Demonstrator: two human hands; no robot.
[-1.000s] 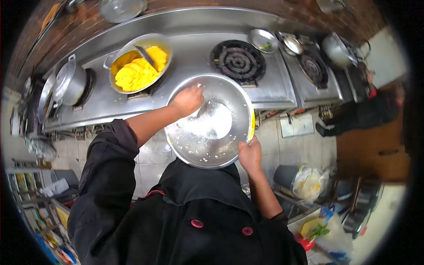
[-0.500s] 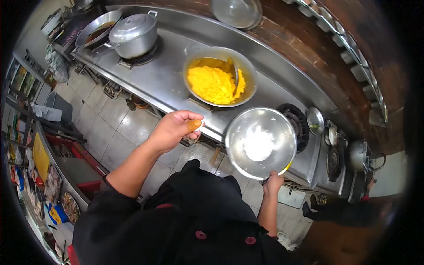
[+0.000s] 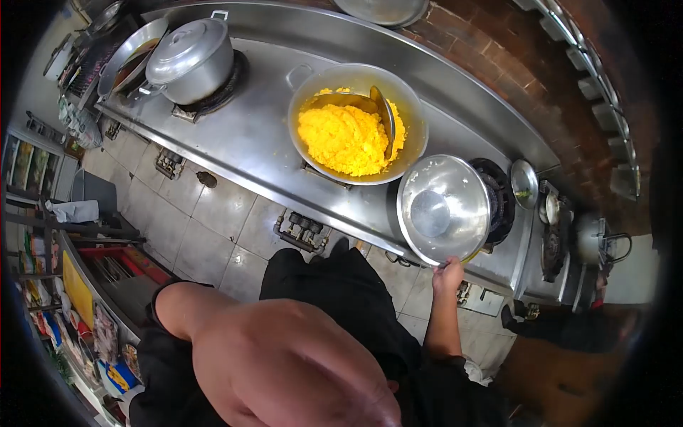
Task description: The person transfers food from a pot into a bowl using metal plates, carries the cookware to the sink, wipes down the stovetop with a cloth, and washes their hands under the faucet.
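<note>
We've got the bowl point(image 3: 464, 213), right hand point(image 3: 447, 275) closed on its rim near the pan point(image 3: 417, 135); left hand point(image 3: 292, 356) looms large, openness and hold we can't tell!

Right hand point(image 3: 447, 275) grips the bowl point(image 3: 459, 196) by its rim, near the pan point(image 3: 418, 134); left hand point(image 3: 295, 363) (close up) looms large.

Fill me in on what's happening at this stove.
A person's right hand grips the rim of a metal bowl at the front edge of the stove. The left hand is raised close to the camera; whether it holds anything can't be seen. Just beyond the bowl, a wide pan holds a mound of yellow food with a metal utensil in it.
</note>
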